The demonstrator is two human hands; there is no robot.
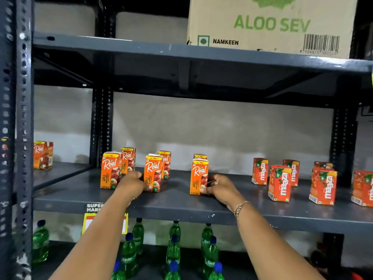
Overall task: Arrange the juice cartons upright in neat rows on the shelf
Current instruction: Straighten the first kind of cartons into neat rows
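Note:
Several orange apple juice cartons stand upright in pairs on the grey metal shelf [173, 205]. My left hand [132, 183] grips the left side of the middle front carton [153, 172]. My right hand [221, 186] grips the right side of the right front carton [198, 176]; another carton [200, 156] stands right behind it. A left front carton [110, 169] stands beside my left hand, untouched. Further right, several red mango juice cartons [280, 182] stand upright in loose pairs.
A cardboard box [270, 23] sits on the shelf above. Green soda bottles [173, 247] fill the shelf below. One more orange carton [42, 154] stands on the neighbouring shelf at left, past the perforated upright post [22, 118]. A yellow price tag [86, 225] hangs on the shelf edge.

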